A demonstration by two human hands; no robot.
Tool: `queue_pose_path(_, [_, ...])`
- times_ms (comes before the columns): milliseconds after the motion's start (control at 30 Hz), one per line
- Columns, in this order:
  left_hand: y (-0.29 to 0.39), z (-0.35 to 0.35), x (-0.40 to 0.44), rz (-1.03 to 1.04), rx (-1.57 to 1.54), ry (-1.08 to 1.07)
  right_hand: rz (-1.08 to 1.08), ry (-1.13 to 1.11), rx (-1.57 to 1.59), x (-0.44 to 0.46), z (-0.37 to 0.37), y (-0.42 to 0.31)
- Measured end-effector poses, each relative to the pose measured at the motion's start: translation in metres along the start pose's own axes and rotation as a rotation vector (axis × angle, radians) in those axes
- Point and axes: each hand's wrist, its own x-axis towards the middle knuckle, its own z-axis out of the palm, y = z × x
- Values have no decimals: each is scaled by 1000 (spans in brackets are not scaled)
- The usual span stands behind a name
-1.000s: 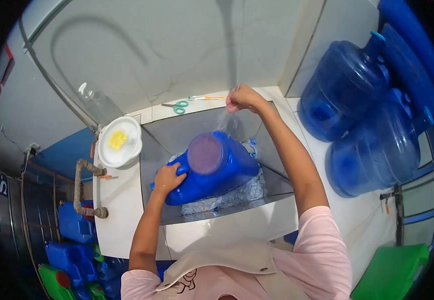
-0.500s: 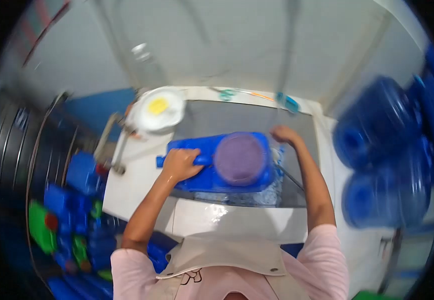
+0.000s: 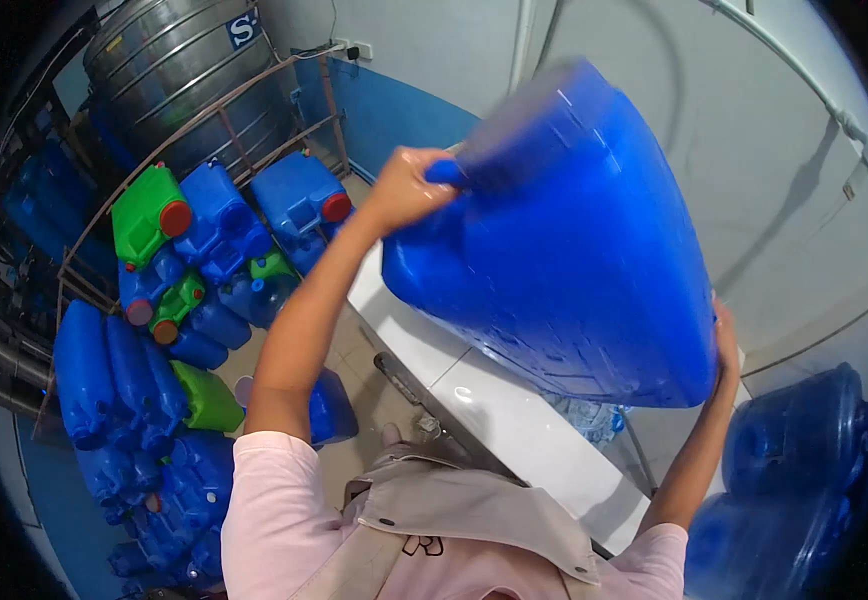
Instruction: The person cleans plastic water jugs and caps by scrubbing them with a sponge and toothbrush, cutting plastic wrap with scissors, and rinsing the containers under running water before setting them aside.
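Observation:
A large wet blue jug (image 3: 574,250) with a purplish cap (image 3: 524,125), blurred by motion, is held up above the white counter (image 3: 424,345). The fingers of my left hand (image 3: 409,190) are wrapped round its handle, close to the cap. At the jug's lower right end, my right hand (image 3: 724,345) presses against its side, with the fingers partly hidden behind it. Below the jug, part of the sink shows with a patterned wet cloth (image 3: 594,418) in it.
Several blue and green jugs (image 3: 219,220) are piled on the left, near a metal rack (image 3: 229,130) and a large steel tank (image 3: 194,75). Another blue jug (image 3: 331,408) stands on the floor beside the counter. Large clear blue water bottles (image 3: 789,430) are at the lower right.
The blue jug has been lifted out of the sink and brought closer. My right hand has moved onto its far end. The view has swung left toward the piled jugs.

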Motion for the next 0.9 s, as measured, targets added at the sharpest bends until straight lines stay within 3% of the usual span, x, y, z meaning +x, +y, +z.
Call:
queue_pose_path(33, [16, -27, -5, -81, 13, 1, -3, -5, -2, -3, 12, -29])
queue_pose_path(100, [-10, -85, -11, 34, 88, 79, -156, -27, -16, -10, 54, -87])
queue_pose_path(133, [-35, -121, -15, -31, -22, 44, -157, -38, -19, -14, 82, -114])
queue_pose_path(200, [-38, -186, -45, 22, 59, 197, -116, -105, 204, -20, 148, -156])
queue_pose_path(333, [-39, -315, -115, 37, 174, 372, -98, -137, 312, -2, 278, -179])
queue_pose_path(467, [-39, -411, -193, -65, 338, 472, -76, -563, 481, 31, 417, -177])
queue_pose_path(533, [-45, -450, -233, -214, 525, 466, -24, -550, 520, 40, 481, -169])
queue_pose_path(600, [-35, -446, -253, -430, 401, 446, 41, -592, 420, 52, 532, -151])
queue_pose_path(667, [-54, -446, -270, -515, 456, 450, 26, -598, 268, 63, 577, -115])
queue_pose_path(733, [-90, -444, -289, -586, 450, 449, -60, -642, 62, 71, 606, -83])
queue_pose_path(800, [-114, -414, -295, -800, 395, 481, -249, -600, -156, 86, 632, -44])
queue_pose_path(867, [-141, -384, -297, -947, 35, 482, -49, -617, -57, 78, 650, -51])
queue_pose_path(900, [-152, -389, -293, -942, 34, 479, 6, -640, -38, 77, 662, -55])
